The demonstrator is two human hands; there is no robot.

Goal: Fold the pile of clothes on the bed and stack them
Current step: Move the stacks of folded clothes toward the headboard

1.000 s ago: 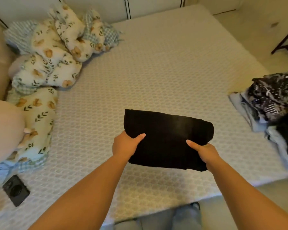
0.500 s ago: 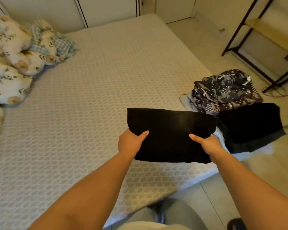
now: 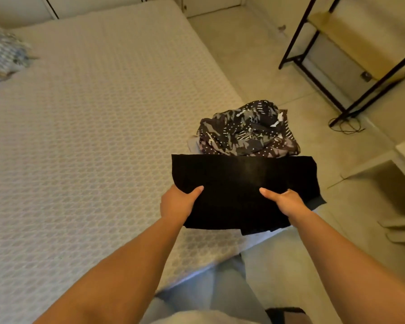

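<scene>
A folded black garment [image 3: 232,183] hangs flat between both hands over the bed's right corner. My left hand [image 3: 178,203] grips its near left edge, thumb on top. My right hand [image 3: 288,202] grips the near right edge the same way. The garment covers most of a dark folded stack [image 3: 313,195] beneath it, of which only the right and near edges show. Just behind lies a crumpled dark patterned garment [image 3: 248,130] on pale blue cloth [image 3: 193,146].
The white textured mattress [image 3: 91,136] spreads to the left. Patterned pillows [image 3: 2,54] sit at the far left edge. A black metal shelf frame [image 3: 351,54] and a cable [image 3: 344,126] stand on the tiled floor to the right. My legs show below the bed edge.
Both hands have carried the folded black garment to the right, from the open mattress to over the dark stack at the bed's right corner. The view has swung right with them.
</scene>
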